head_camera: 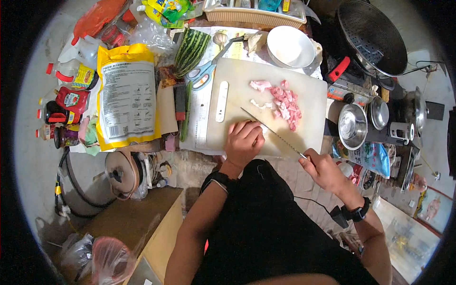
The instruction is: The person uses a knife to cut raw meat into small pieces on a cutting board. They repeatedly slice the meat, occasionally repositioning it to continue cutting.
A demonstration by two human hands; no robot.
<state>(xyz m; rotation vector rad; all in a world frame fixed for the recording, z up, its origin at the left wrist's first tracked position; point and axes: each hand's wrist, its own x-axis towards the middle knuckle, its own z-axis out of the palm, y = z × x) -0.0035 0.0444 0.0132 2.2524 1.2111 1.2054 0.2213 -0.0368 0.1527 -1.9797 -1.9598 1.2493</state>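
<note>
A pale plastic cutting board point(242, 82) lies before me with a slot handle on its left. My right hand point(320, 169) grips a kitchen knife point(276, 134) by its handle; the blade slants up and left across the board. Curled fingers of my left hand point(245, 139) press on the board's lower edge area, beside the blade. A small pale piece of meat point(264, 129) peeks out between those fingers and the knife; the rest of it is hidden. Beyond the blade sits a pile of cut pink meat point(286, 103), with whitish fatty scraps point(261, 104) to its left.
A white bowl point(290, 46) stands at the board's far right corner. Blue-handled scissors point(201, 76), a striped green squash point(192, 51) and a garlic bulb point(220, 38) lie beyond its left side. A yellow package point(128, 96) stands left; steel bowls point(352, 124) are right.
</note>
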